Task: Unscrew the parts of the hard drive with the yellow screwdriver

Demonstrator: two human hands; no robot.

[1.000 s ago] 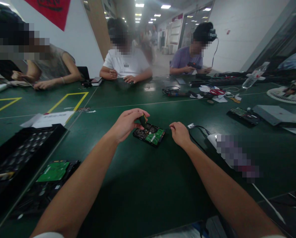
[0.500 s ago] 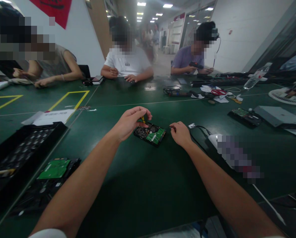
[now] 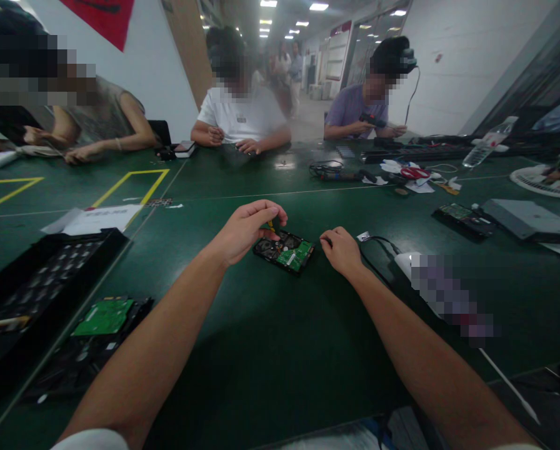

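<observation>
A hard drive (image 3: 292, 255) lies on the green table with its green circuit board facing up. My left hand (image 3: 252, 230) is closed at the drive's far left corner, pinching a small yellow tool (image 3: 271, 225); most of it is hidden by the fingers, so its exact kind does not show. Just right of the drive, my right hand (image 3: 340, 250) rests on the table with its fingers curled together. Something small and dark shows at those fingertips, too small to name. The right hand and the drive do not touch.
At left stand a black tray (image 3: 50, 287) and more drive parts with a green board (image 3: 104, 317). To the right are a power strip (image 3: 430, 287) with a cable, another drive (image 3: 462, 220) and a grey metal box (image 3: 528, 220). A bottle (image 3: 490, 142) leans farther back. Several people sit opposite.
My right hand has shifted very slightly left, toward the drive. The left hand and the hard drive stay practically where they were.
</observation>
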